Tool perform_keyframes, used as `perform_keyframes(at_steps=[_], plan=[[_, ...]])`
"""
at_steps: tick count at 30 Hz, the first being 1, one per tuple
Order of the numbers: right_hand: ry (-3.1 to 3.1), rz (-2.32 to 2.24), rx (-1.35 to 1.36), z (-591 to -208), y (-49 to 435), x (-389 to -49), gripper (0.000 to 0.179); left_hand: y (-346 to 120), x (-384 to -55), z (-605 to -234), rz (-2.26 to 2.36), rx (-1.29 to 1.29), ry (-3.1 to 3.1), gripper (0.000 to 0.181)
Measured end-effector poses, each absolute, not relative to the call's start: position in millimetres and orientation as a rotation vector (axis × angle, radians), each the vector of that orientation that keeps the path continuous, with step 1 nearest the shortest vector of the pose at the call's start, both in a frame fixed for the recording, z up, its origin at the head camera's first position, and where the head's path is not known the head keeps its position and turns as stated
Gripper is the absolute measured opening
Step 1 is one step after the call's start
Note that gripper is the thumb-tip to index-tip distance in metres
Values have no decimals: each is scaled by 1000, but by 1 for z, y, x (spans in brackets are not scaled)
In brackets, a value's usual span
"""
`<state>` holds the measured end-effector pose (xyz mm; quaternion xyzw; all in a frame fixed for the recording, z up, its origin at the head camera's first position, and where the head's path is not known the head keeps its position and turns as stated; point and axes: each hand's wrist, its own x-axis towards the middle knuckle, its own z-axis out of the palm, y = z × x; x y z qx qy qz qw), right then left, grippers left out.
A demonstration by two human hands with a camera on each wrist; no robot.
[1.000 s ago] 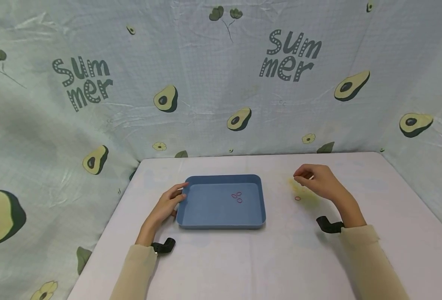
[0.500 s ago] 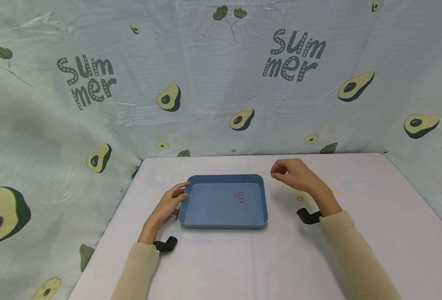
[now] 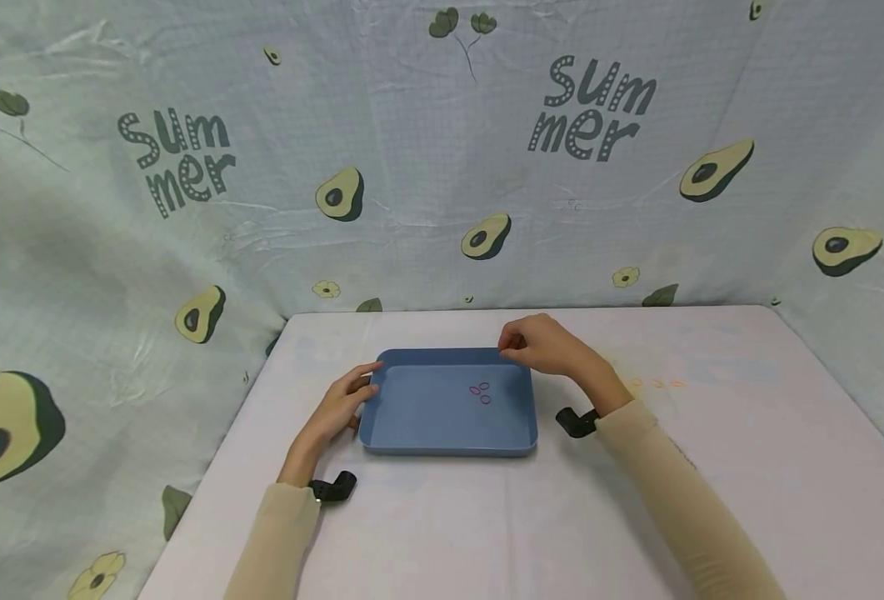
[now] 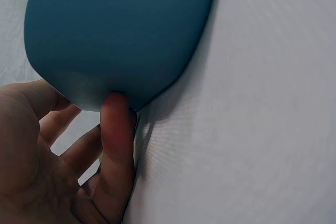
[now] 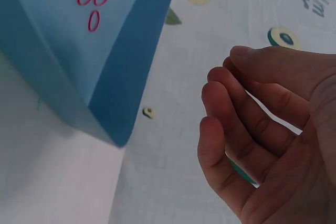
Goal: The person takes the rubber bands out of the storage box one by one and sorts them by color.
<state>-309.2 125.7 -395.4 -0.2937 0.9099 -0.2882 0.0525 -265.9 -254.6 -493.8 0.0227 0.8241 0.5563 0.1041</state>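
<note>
A shallow blue tray (image 3: 442, 417) lies on the table, and three small red rubber bands (image 3: 479, 392) rest right of its middle. My left hand (image 3: 337, 404) grips the tray's left rim, its fingertips over the edge near the far corner. In the left wrist view, a fingertip (image 4: 115, 114) presses against the tray's outer wall. Above the far right corner is my right hand (image 3: 542, 343), thumb and forefinger brought together in a pinch. I cannot tell whether something thin is between those fingertips. The other fingers (image 5: 215, 98) are bent.
On the table (image 3: 449, 533), right of the tray, lies a short row of small orange loops (image 3: 657, 383), partly behind the right forearm (image 3: 599, 383). A cloth printed with avocados (image 3: 486, 236) hangs behind and at both sides. Each wrist carries a black camera (image 3: 576, 422).
My right hand has moved left, from above the table to the tray's far right corner. The orange loops have come into sight; a red one is now hidden. The left hand stays put.
</note>
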Motion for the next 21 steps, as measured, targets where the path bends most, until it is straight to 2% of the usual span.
perform_keyframes(at_steps=[21], plan=[[2645, -699, -894, -423, 87, -336, 10, -253, -264, -492, 1628, 58, 2444, 49]])
